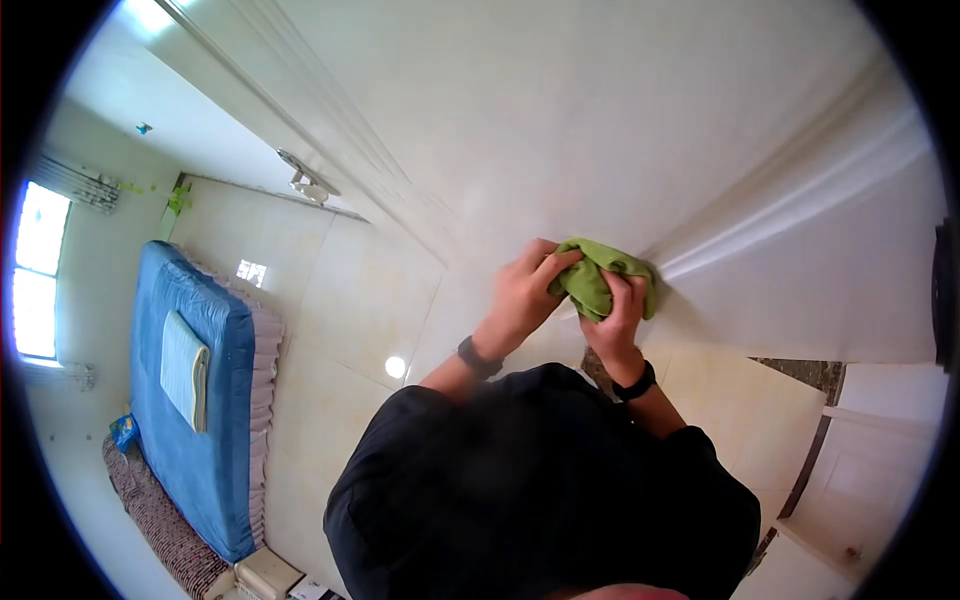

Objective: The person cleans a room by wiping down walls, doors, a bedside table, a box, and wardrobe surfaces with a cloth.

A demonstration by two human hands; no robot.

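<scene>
A bunched green cloth [600, 275] is held in front of a pale, smooth upright surface [560, 120], near the middle of the view. My left hand [526, 292] grips the cloth's left side, thumb and fingers closed on it. On the right side, my right hand [618, 312] has its fingers bent over the folds and pressed into them. The two hands are a short way apart with the cloth between them. Dark bands circle both wrists.
To the left is a bed [190, 380] with a blue cover and a folded striped item [185, 370]. A door handle [305, 182] shows at upper left, a window [38, 270] at far left. A white panelled door [865, 490] stands at lower right, above pale floor tiles [350, 310].
</scene>
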